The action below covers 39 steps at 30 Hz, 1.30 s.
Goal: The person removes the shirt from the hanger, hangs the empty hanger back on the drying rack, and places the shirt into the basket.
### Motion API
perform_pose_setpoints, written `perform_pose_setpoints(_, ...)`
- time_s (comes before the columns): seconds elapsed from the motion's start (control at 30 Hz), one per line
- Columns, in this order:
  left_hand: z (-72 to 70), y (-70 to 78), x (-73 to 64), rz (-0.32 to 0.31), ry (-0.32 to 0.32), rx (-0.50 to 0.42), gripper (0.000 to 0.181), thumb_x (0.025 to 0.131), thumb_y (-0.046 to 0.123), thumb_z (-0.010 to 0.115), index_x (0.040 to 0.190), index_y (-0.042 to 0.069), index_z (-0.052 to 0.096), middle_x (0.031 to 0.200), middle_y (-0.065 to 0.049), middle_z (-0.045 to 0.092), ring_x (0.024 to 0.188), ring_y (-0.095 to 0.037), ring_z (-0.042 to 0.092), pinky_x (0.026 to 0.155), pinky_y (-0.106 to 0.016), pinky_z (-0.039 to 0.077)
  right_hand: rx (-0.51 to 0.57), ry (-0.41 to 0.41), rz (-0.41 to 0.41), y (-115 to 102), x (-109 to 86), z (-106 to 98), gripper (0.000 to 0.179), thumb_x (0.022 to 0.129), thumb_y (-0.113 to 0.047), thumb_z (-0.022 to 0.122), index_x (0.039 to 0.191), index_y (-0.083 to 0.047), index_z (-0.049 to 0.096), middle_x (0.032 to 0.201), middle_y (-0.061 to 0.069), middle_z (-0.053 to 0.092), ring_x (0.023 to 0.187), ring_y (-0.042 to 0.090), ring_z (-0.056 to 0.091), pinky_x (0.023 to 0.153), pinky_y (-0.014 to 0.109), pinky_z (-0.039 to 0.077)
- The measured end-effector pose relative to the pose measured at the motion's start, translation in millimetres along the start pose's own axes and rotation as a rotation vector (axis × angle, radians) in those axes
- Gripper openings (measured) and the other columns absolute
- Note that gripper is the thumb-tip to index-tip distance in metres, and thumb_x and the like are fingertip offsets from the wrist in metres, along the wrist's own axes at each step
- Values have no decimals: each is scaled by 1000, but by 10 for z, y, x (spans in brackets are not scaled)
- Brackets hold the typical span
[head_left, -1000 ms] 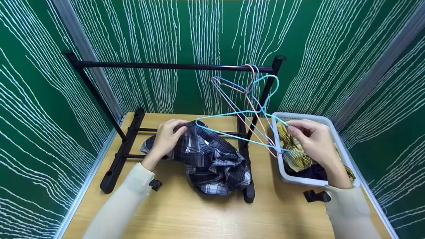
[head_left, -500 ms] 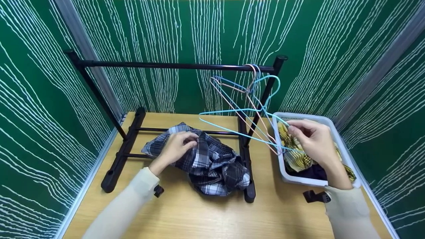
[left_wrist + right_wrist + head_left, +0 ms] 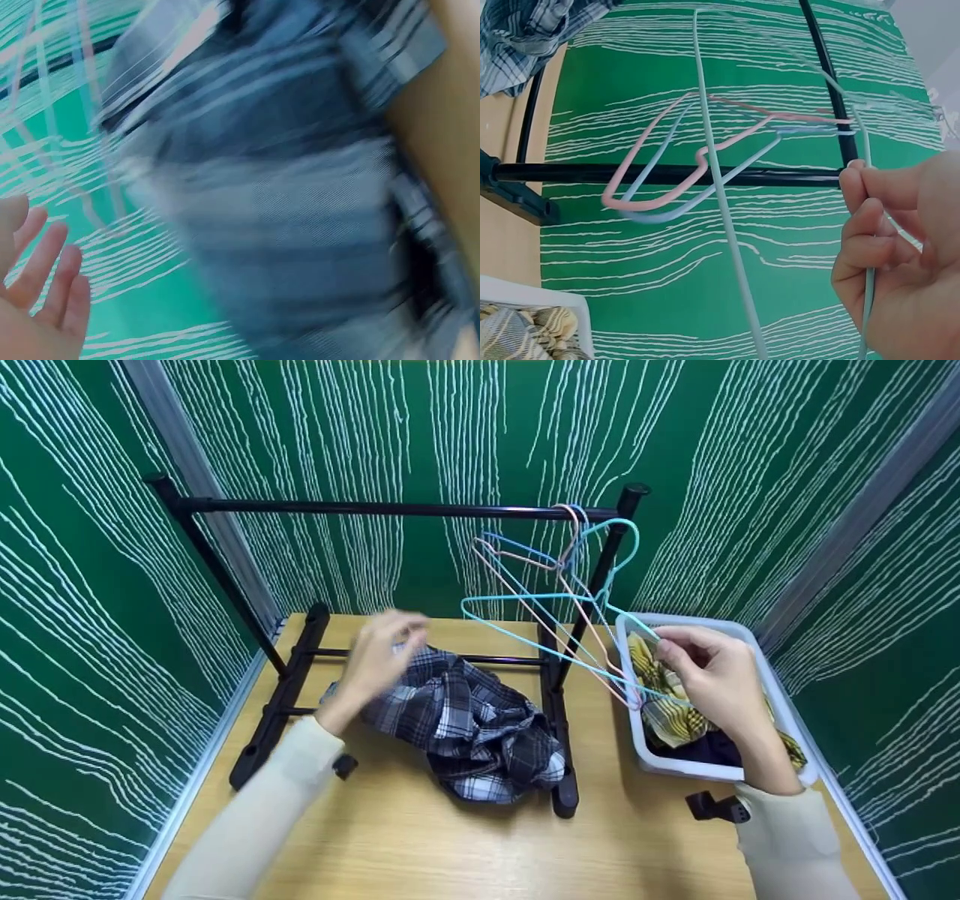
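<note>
My right hand (image 3: 716, 675) pinches one arm of a light-blue hanger (image 3: 532, 597), which is held in the air with its hook up. In the right wrist view the fingers (image 3: 866, 244) curl round the hanger's thin bar. A crumpled dark plaid garment (image 3: 480, 727) lies on the table across the rack's base. My left hand (image 3: 375, 660), blurred, is over the garment's far left part. In the left wrist view its fingers (image 3: 56, 277) are loosely spread and apart from the plaid cloth, holding nothing.
A black rack (image 3: 375, 508) stands at the back; a pink hanger (image 3: 525, 559) and a blue hanger (image 3: 517, 542) hang at its right end. A white basket (image 3: 675, 769) with yellow patterned and dark cloth sits at the right. Green walls enclose the table (image 3: 450, 855).
My left hand first moved right over the garment, folding part of its edge over, then lifted off and moved back left. The light-blue hanger has shifted slightly up and right.
</note>
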<state>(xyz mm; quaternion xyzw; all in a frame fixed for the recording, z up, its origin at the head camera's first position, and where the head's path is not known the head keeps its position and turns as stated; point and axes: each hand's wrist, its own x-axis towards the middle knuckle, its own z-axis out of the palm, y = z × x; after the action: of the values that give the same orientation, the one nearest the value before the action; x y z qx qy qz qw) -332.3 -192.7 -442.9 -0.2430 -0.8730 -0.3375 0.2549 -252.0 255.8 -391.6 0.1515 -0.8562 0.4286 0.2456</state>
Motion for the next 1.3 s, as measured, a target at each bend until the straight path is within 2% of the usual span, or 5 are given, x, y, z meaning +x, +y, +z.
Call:
perform_pose_setpoints(0.13,-352,64,321,96,130,78,23,103,18,70,123,9,76,123,-8,76,116,-28,67,109,-45,47,-10,5,-4,-40,10,-5,16,104,-8,68,113,-8,82,90,7,75,68,9,58,58,15,45)
perform_pose_setpoints(0.3,-760,182,699,120,210,169,27,104,21,69,130,12,74,129,-10,72,118,-32,60,109,-49,43,-16,4,2,-85,11,-19,17,105,-9,67,114,-8,82,91,8,76,69,9,59,57,15,44)
perform_pose_setpoints(0.53,-1095,172,1141,65,109,315,40,106,38,65,141,19,67,139,-9,65,128,-31,51,113,-49,34,-24,14,-1,-166,28,-16,19,105,-8,67,117,-9,81,90,9,76,67,9,57,57,15,42)
perform_pose_setpoints(0.87,-1159,-7,1359,-55,-174,386,52,111,55,46,148,21,59,141,-12,62,127,-35,49,109,-54,33,-20,14,-3,-224,52,52,19,103,-8,69,117,-11,82,89,9,75,64,8,54,54,15,41)
perform_pose_setpoints(1.3,-1036,-101,1326,-18,-109,468,61,112,59,37,133,12,69,112,-15,69,102,-34,54,94,-49,34,-16,5,-7,-352,102,238,18,104,-6,67,116,-6,80,86,10,76,66,5,62,55,15,41)
